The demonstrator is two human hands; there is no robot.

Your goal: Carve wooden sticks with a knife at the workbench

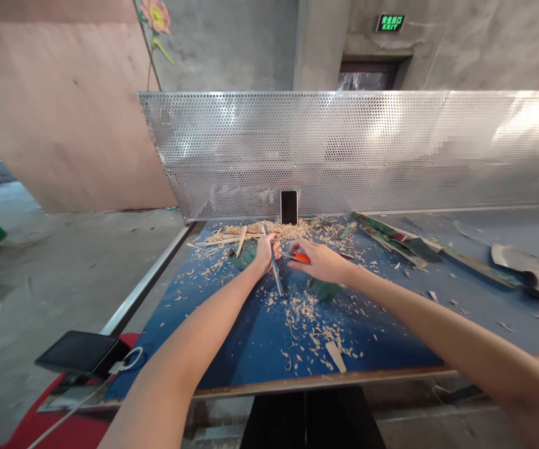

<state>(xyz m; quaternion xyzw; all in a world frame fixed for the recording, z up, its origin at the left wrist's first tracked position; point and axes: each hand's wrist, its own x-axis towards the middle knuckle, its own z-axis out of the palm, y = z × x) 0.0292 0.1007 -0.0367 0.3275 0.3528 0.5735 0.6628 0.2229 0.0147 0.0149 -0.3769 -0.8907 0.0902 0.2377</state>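
Observation:
In the head view my left hand [265,254] is closed around a slim straight stick [276,277], bluish-grey with a pale edge. The stick slants down toward me, its lower end over the blue tabletop [232,337]. Just to the right, my right hand [318,259] curls its thumb and fingers around an orange-handled tool [302,257]. A thin end of this tool points left toward the stick; its exact kind is partly hidden. Pale wood shavings [306,312] lie scattered beneath and around both hands. A green scrap [245,254] lies beside my left hand.
A phone [289,207] stands upright against the perforated metal screen [250,137]. Wood strips [232,238] lie behind my hands. Long printed strips [391,243] and a curled sheet [516,262] are on the right. A black device [80,354] with a white cable sits on a red stool [40,418], lower left.

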